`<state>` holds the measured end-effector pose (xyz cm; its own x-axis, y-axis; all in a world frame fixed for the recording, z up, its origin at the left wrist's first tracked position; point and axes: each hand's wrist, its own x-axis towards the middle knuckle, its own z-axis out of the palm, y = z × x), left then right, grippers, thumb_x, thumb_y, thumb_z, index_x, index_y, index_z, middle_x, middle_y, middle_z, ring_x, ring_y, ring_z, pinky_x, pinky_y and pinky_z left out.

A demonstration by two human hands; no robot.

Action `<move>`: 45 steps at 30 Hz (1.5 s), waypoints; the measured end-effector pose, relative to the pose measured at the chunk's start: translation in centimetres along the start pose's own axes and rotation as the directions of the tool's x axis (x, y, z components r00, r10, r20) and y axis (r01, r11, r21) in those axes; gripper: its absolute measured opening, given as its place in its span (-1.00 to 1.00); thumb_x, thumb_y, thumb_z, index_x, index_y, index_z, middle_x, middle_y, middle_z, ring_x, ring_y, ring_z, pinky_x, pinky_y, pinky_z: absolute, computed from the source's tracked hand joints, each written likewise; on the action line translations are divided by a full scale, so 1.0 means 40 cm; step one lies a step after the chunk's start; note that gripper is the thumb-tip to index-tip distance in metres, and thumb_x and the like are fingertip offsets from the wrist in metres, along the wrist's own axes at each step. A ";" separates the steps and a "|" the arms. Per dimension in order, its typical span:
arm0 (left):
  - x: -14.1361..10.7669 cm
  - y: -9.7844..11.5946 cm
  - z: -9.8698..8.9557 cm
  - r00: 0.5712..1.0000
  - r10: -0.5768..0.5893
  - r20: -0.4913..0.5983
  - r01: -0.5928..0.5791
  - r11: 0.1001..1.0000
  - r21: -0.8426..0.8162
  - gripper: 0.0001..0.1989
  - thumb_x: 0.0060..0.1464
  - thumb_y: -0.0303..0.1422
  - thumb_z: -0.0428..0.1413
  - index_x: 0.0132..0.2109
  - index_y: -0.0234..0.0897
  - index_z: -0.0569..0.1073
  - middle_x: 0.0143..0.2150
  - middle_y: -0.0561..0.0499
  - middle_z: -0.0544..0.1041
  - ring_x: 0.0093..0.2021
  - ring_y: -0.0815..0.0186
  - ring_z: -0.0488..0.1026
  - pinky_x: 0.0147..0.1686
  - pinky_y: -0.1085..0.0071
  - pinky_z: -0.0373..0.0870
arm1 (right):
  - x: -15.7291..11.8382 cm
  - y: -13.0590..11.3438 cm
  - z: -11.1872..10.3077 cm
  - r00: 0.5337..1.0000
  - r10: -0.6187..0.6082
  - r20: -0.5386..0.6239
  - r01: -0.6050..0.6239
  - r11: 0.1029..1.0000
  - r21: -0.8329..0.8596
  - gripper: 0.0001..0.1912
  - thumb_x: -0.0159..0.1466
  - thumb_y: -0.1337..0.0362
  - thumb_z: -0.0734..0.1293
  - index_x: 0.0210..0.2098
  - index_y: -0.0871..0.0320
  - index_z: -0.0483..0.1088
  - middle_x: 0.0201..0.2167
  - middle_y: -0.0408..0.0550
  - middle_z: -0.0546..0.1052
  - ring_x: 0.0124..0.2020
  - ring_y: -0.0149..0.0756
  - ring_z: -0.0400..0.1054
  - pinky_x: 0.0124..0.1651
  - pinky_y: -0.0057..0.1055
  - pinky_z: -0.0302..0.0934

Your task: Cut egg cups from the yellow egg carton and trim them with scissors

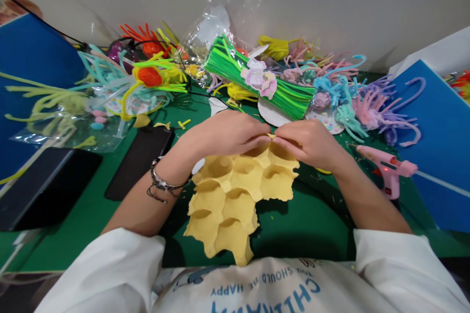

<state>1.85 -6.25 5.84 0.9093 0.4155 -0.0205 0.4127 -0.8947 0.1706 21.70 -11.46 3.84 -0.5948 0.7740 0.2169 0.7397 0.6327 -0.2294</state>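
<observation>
A yellow foam sheet moulded into several cup-shaped cells lies on the green table in front of me. My left hand and my right hand both pinch its far edge, fingertips meeting at the middle. A beaded bracelet sits on my left wrist. What lies between the fingertips is hidden.
A bundle of green pipe cleaners lies just beyond my hands. Pastel pipe-cleaner shapes crowd the back right, bright ones the back left. A pink glue gun lies at right. A black phone and blue boards flank the sides.
</observation>
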 end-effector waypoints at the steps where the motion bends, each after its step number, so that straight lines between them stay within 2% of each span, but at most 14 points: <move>1: -0.001 0.003 -0.002 1.000 -0.011 -0.005 0.011 1.000 0.015 -0.67 0.24 -0.26 -0.17 -0.40 -0.27 0.36 -0.53 0.04 0.41 -0.58 0.38 0.21 -0.55 0.44 -0.07 | 0.000 -0.001 0.000 1.000 0.005 -0.003 -0.005 1.000 -0.001 -0.62 0.36 0.15 0.06 -0.41 0.16 0.38 -0.44 -0.05 0.51 -0.38 -0.33 0.33 -0.39 -0.41 -0.06; 9: -0.006 0.010 -0.006 0.998 -0.050 -0.027 0.052 0.997 0.059 -0.68 0.22 -0.27 -0.15 -0.42 -0.26 0.36 -0.56 0.05 0.37 -0.60 0.40 0.19 -0.56 0.43 -0.11 | -0.003 -0.017 -0.003 0.996 0.084 -0.008 -0.084 0.994 -0.071 -0.60 0.36 0.14 0.05 -0.45 0.17 0.34 -0.50 -0.07 0.46 -0.43 -0.36 0.29 -0.41 -0.42 -0.11; 18: -0.007 0.017 -0.011 0.993 -0.117 -0.021 0.119 0.989 0.093 -0.66 0.23 -0.24 -0.15 -0.42 -0.25 0.38 -0.55 0.05 0.39 -0.58 0.37 0.22 -0.55 0.42 -0.13 | -0.005 -0.022 0.003 0.995 0.090 -0.052 -0.094 0.993 -0.076 -0.63 0.36 0.16 0.07 -0.35 0.18 0.40 -0.45 -0.04 0.51 -0.43 -0.35 0.33 -0.41 -0.44 -0.07; 22: -0.010 0.004 -0.017 0.997 -0.059 0.048 0.060 0.998 -0.025 -0.66 0.23 -0.25 -0.15 -0.42 -0.27 0.36 -0.55 0.06 0.37 -0.57 0.40 0.21 -0.54 0.44 -0.07 | -0.004 -0.026 0.004 0.996 0.057 -0.067 -0.058 0.998 -0.020 -0.68 0.35 0.17 0.09 -0.28 0.17 0.41 -0.48 -0.08 0.50 -0.46 -0.37 0.31 -0.41 -0.45 -0.05; 26: -0.016 -0.008 -0.021 0.994 0.010 0.106 0.005 0.990 -0.141 -0.67 0.24 -0.25 -0.16 -0.38 -0.29 0.37 -0.53 0.06 0.37 -0.57 0.42 0.20 -0.53 0.47 -0.01 | -0.006 -0.030 0.003 1.000 0.014 -0.022 -0.014 1.000 -0.002 -0.69 0.35 0.17 0.09 -0.26 0.16 0.40 -0.45 -0.08 0.50 -0.44 -0.36 0.31 -0.41 -0.44 -0.04; 29: -0.018 -0.012 -0.020 0.992 0.044 0.116 -0.021 0.980 -0.196 -0.68 0.23 -0.25 -0.15 -0.36 -0.30 0.37 -0.52 0.06 0.38 -0.57 0.43 0.20 -0.54 0.49 0.01 | -0.006 -0.030 0.003 1.000 -0.018 -0.007 0.018 1.000 0.008 -0.69 0.37 0.18 0.07 -0.28 0.17 0.38 -0.41 -0.06 0.49 -0.39 -0.33 0.30 -0.37 -0.43 0.00; 34: -0.009 -0.024 -0.006 0.992 0.067 0.109 -0.031 0.952 -0.306 -0.61 0.23 -0.18 -0.15 -0.40 -0.31 0.39 -0.54 0.05 0.39 -0.57 0.44 0.23 -0.55 0.52 0.05 | 0.003 -0.029 -0.001 0.993 -0.115 -0.019 0.115 0.993 0.001 -0.67 0.37 0.22 0.06 -0.38 0.22 0.34 -0.41 -0.01 0.35 -0.34 -0.31 0.19 -0.28 -0.41 0.06; 37: 0.006 -0.033 0.013 0.989 0.108 0.098 -0.064 0.925 -0.375 -0.63 0.22 -0.21 -0.11 -0.39 -0.33 0.42 -0.53 0.04 0.43 -0.56 0.44 0.26 -0.53 0.53 0.09 | 0.005 -0.028 -0.007 0.992 -0.122 0.031 0.122 0.992 -0.010 -0.69 0.35 0.22 0.09 -0.39 0.23 0.35 -0.40 -0.01 0.29 -0.33 -0.30 0.15 -0.26 -0.38 0.06; 40: 0.030 -0.040 0.045 0.982 0.138 0.127 -0.073 0.904 -0.421 -0.69 0.20 -0.26 -0.07 -0.36 -0.34 0.46 -0.50 0.02 0.47 -0.55 0.44 0.29 -0.52 0.54 0.11 | 0.003 -0.019 -0.006 0.985 -0.081 0.151 0.079 0.997 0.017 -0.67 0.34 0.19 0.11 -0.43 0.22 0.34 -0.41 -0.04 0.26 -0.32 -0.30 0.15 -0.26 -0.37 0.05; 43: 0.057 -0.046 0.083 0.969 0.169 0.183 -0.068 0.886 -0.459 -0.69 0.19 -0.28 -0.08 -0.35 -0.34 0.46 -0.52 0.03 0.45 -0.56 0.45 0.27 -0.54 0.54 0.10 | 0.002 0.007 0.012 0.960 -0.059 0.275 0.038 0.996 0.082 -0.62 0.34 0.15 0.10 -0.46 0.22 0.36 -0.43 -0.06 0.25 -0.35 -0.32 0.17 -0.29 -0.39 0.05; 45: 0.070 -0.052 0.103 0.963 0.190 0.190 -0.077 0.873 -0.482 -0.67 0.20 -0.24 -0.09 -0.34 -0.35 0.46 -0.52 0.03 0.44 -0.55 0.44 0.27 -0.53 0.55 0.12 | -0.002 0.030 0.029 0.951 -0.044 0.306 -0.003 0.988 0.152 -0.63 0.33 0.13 0.12 -0.41 0.22 0.39 -0.43 -0.06 0.28 -0.37 -0.33 0.21 -0.31 -0.40 0.06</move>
<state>3.74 -3.89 1.36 0.9644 0.1990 -0.1743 0.2644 -0.7343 0.6252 22.26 -10.72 2.44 -0.6949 0.7152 -0.0743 0.6848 0.6267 -0.3718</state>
